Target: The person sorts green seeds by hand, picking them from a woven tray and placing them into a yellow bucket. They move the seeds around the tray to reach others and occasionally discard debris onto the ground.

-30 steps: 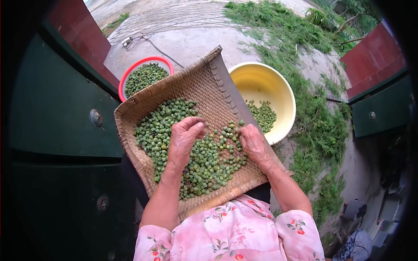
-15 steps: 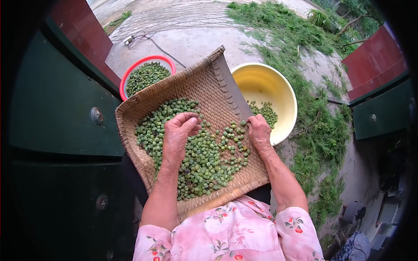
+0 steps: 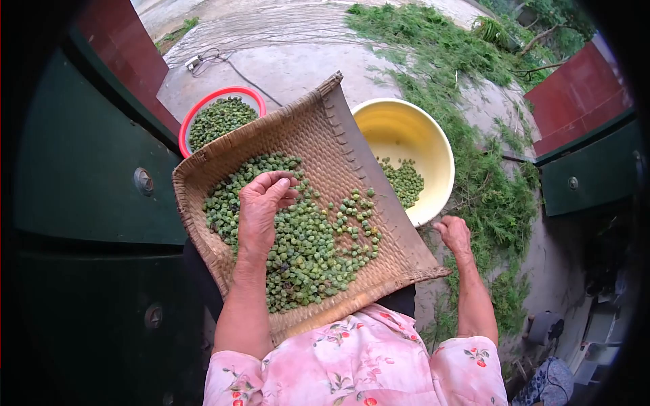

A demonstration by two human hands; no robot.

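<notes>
A woven winnowing basket [image 3: 318, 152] rests tilted across the lap, with a heap of small round green fruits [image 3: 308, 247] spread over its left and lower part. Above the heap, my left hand [image 3: 261, 206] is closed, thumb against the bent fingers; whatever it may hold is too small to make out. Off the basket's right edge, my right hand [image 3: 455, 235] hangs with curled fingers, close to the rim of a yellow basin [image 3: 435, 152]. More of the same fruits [image 3: 404, 181] lie in that basin. What the right fingers hold, if anything, cannot be seen.
Behind the basket's far left corner stands a red-rimmed bowl [image 3: 257, 101] full of green fruits. Cut green branches [image 3: 497, 210] litter the ground on the right. Dark green doors [image 3: 95, 169] flank both sides. A cable [image 3: 244, 76] lies on the concrete.
My right hand has left the basket's right side and moved right and down, outside its edge. My left hand stays closed over the heap, shifted slightly left with the view.
</notes>
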